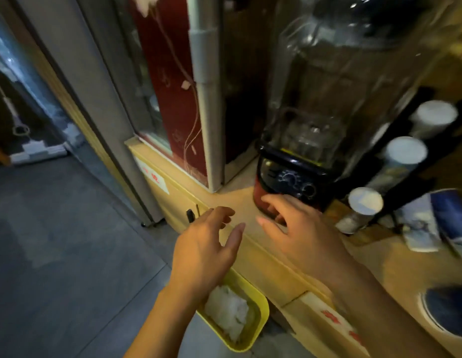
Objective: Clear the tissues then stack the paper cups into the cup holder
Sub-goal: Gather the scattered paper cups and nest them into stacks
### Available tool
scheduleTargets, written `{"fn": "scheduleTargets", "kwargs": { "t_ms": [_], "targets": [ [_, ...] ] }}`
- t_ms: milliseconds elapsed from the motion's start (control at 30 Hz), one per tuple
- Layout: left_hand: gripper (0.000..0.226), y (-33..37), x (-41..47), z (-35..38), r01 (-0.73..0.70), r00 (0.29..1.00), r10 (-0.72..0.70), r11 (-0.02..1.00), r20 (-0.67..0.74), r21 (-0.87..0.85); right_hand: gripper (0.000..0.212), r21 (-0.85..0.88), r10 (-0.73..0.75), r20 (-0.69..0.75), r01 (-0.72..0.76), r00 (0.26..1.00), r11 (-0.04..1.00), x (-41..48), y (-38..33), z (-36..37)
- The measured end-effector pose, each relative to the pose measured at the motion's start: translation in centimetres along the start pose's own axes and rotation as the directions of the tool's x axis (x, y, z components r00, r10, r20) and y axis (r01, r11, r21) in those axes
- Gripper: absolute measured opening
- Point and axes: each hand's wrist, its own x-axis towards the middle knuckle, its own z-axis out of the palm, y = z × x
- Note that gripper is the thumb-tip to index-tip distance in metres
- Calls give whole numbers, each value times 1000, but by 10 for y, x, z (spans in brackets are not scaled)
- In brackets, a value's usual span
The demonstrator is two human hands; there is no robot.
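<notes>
White crumpled tissues [228, 310] lie in a yellow bin [261, 310] that hangs on the counter's front, below my left wrist. My left hand [206, 244] hovers open above the bin at the counter edge, holding nothing. My right hand [294, 226] is over the wooden counter [235, 200], fingers spread, just in front of the blender base. A black cup holder rack [408, 164] at the right holds three stacks of white paper cups [403, 156], their ends facing me. The picture is blurred.
A blender [297, 174] with a clear cover stands on the counter behind my right hand. Blue-and-white packets [431, 220] lie at the right, a dark round bowl [449, 311] at the lower right. A grey floor and a door frame lie to the left.
</notes>
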Motion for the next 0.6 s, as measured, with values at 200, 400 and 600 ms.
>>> {"fn": "scheduleTargets", "kwargs": {
  "t_ms": [200,400,600],
  "targets": [
    [18,77,10,28,-164,979,172,983,113,-78,29,16,113,-130,-112,985,994,-37,30,-71],
    [18,154,7,71,-249,946,279,952,168,-177,30,22,197,-255,-198,947,980,-85,71,-130],
    [14,224,-5,116,-330,907,379,910,183,-250,24,13,298,-339,-312,892,950,-138,120,-182]
  ]
}}
